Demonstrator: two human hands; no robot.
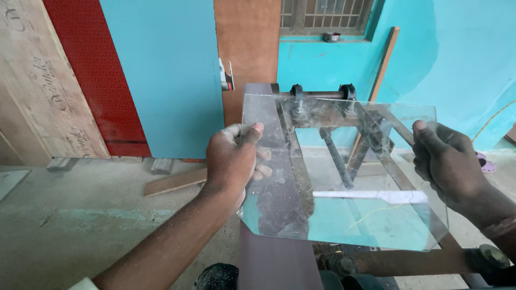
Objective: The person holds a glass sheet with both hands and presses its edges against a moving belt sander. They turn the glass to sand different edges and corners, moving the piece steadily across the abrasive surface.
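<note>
I hold a clear, dusty glass pane (344, 215) up in front of me with both hands. My left hand (234, 158) grips its left edge, thumb on the near face and fingers behind the glass. My right hand (446, 158) grips the right edge in the same way. The pane is roughly square with a cut lower-left corner. Through it I see a dark metal machine frame (322, 115) with a horizontal shaft and slanted bars.
Plywood sheets (43, 80), a red board and a light blue board (166, 70) lean against the wall at left. A wooden strip (172, 182) lies on the dusty concrete floor. The turquoise wall (457, 59) has a barred window. A dark belt surface (274, 263) runs below the pane.
</note>
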